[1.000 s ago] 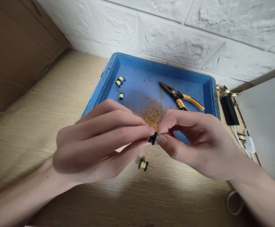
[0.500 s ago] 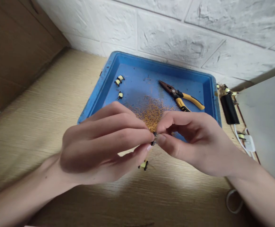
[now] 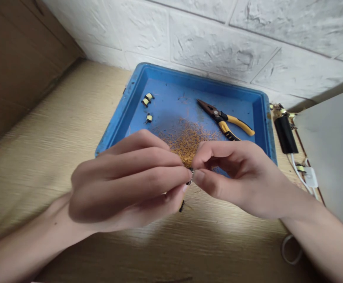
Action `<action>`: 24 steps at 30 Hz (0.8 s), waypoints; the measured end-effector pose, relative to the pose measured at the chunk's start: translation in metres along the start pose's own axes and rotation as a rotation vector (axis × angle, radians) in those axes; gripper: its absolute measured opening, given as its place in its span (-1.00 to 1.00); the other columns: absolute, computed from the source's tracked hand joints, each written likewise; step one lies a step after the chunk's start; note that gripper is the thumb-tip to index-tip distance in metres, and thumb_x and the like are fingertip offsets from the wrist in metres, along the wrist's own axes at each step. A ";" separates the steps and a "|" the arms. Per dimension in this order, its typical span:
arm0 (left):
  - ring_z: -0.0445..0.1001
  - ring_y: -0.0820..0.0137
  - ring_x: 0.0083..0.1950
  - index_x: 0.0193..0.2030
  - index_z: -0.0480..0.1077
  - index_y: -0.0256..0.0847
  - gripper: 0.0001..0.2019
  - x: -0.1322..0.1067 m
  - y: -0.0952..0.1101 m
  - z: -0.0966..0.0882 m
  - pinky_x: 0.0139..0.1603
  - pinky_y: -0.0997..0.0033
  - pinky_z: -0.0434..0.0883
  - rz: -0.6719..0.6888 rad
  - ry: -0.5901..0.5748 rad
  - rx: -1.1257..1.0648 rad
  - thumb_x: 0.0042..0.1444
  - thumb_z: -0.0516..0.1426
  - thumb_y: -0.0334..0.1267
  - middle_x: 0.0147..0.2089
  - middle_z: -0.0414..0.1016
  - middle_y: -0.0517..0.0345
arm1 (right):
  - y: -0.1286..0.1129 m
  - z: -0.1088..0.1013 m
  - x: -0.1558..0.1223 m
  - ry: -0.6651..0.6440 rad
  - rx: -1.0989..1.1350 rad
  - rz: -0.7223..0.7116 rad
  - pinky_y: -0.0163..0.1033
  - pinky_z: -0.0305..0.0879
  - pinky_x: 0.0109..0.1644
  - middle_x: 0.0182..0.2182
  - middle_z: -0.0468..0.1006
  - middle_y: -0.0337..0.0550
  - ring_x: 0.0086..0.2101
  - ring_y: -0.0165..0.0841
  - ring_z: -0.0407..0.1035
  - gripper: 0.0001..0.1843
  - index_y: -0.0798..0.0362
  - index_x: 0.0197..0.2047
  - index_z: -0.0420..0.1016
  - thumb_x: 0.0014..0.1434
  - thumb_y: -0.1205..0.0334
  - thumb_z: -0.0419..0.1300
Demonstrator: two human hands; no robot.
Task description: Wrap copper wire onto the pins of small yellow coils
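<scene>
Between both hands is a small transformer (image 3: pixel 190 179), of which only a black edge with shiny metal pins shows. My left hand (image 3: pixel 130 184) is closed on it, thumb below and fingers above, hiding most of its body. From the right, my right hand (image 3: pixel 233 177) pinches at the pin side with thumb and forefinger; any wire between those fingertips is too small to make out. Another small transformer (image 3: pixel 182 206) lies on the table under my left hand, mostly covered. Just beyond the fingertips is a heap of copper-coloured wire clippings (image 3: pixel 189 139) in the blue tray (image 3: pixel 115 108).
Yellow-handled long-nose pliers (image 3: pixel 226 120) lie in the tray's right half. Several small yellow-and-black transformers (image 3: pixel 148 100) sit at its left. A white textured wall (image 3: pixel 200 47) stands behind. On the right are a black cylindrical part (image 3: pixel 286 135) and a white cable (image 3: pixel 297 173).
Both hands have shifted slightly left and down with the held transformer. My left hand now covers more of the transformer on the table. The pliers and tray contents stay put.
</scene>
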State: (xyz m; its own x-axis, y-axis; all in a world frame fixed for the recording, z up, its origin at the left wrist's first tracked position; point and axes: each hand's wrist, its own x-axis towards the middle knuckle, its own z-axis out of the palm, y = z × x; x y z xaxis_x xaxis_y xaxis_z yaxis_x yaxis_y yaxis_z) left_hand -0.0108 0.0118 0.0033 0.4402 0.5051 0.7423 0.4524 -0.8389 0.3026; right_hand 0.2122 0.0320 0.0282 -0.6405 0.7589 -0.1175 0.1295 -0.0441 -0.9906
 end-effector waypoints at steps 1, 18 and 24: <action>0.63 0.37 -0.39 -0.26 0.56 -0.05 -0.84 0.000 0.000 0.000 -0.39 0.29 0.72 -0.007 -0.006 0.003 0.19 0.27 -0.45 -0.35 0.70 0.36 | 0.000 0.000 0.000 -0.003 0.000 0.004 -0.41 0.25 -0.43 -0.51 0.42 -0.39 -0.48 -0.53 0.27 -0.86 0.08 -0.35 0.51 0.16 0.47 0.36; 0.68 0.42 -0.23 -0.10 0.55 -0.07 -0.89 -0.003 0.006 -0.005 -0.13 0.43 0.68 -0.192 -0.065 -0.055 0.24 0.28 -0.30 -0.24 0.74 0.33 | -0.005 0.003 0.002 0.114 -0.066 0.043 -0.37 0.26 -0.42 -0.52 0.47 -0.36 -0.48 -0.51 0.29 -0.83 0.03 -0.41 0.54 0.20 0.41 0.36; 0.69 0.45 -0.29 -0.17 0.60 -0.05 -0.90 0.005 0.014 -0.008 -0.19 0.51 0.63 -0.472 -0.136 -0.089 0.21 0.27 -0.33 -0.25 0.74 0.32 | -0.008 0.005 0.002 0.166 -0.185 -0.031 -0.34 0.23 -0.40 -0.52 0.43 -0.35 -0.47 -0.51 0.26 -0.79 0.06 -0.44 0.48 0.19 0.50 0.28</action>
State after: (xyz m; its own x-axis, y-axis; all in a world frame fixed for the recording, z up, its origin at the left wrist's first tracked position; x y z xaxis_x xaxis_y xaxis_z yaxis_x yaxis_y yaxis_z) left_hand -0.0080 0.0010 0.0158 0.3030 0.8506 0.4297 0.5615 -0.5236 0.6407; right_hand 0.2063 0.0307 0.0355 -0.5153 0.8549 -0.0591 0.2580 0.0890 -0.9620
